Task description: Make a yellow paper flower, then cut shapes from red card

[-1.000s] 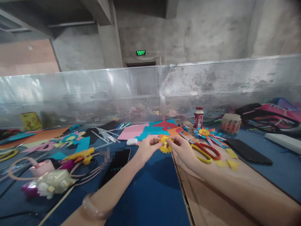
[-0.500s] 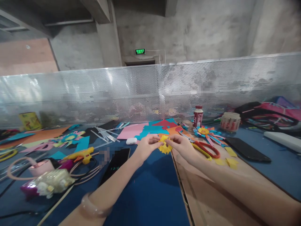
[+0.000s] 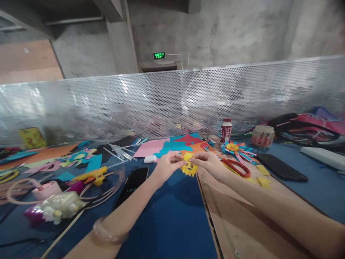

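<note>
A jagged yellow paper cutout [image 3: 189, 166] hangs above the blue table [image 3: 172, 216], pinched at its top edge by the left hand [image 3: 167, 166] and right hand [image 3: 208, 163]. Red-handled scissors [image 3: 237, 167] lie just right of the cutout; a yellow glue gun [image 3: 91, 176] lies well left.

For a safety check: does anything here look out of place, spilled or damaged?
Nothing looks spilled or broken. The left hand and right hand pinch a yellow paper cutout. Untidy: loose yellow scraps beside the red scissors, and the glue gun on its side among cables.
</note>
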